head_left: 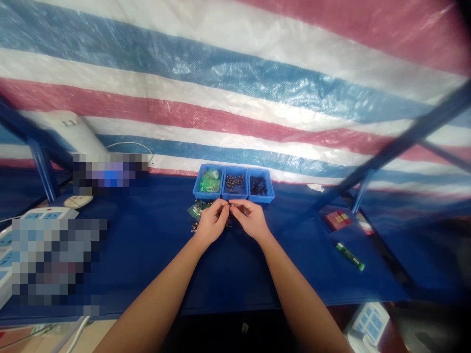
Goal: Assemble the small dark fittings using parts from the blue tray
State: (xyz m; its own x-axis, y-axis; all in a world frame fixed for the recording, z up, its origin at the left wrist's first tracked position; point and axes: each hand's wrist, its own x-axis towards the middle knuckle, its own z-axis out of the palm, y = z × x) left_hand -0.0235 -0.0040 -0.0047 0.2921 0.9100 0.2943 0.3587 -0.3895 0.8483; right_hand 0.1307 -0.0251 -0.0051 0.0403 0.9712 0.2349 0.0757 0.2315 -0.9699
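My left hand (212,220) and my right hand (250,219) meet over the blue table, thumbs and forefingers pinched close together. Between the fingertips is something small that I cannot make out. Just beyond them stand three blue bins side by side: the left bin (195,188) has green and clear packets, the middle bin (234,196) has small metal fittings (235,182), and the right bin (271,191) has small dark parts (258,185). Beside my left hand lie a green packet (196,210) and several small metal pieces (194,226), partly hidden by the hand.
At the left are a white power strip (55,215) and blurred-out items. A green tube-shaped package (349,256) and a red box (337,220) lie at the right. Blue metal posts (405,137) frame the table (147,255), with striped sheeting (221,73) behind. Another power strip (371,321) sits lower right.
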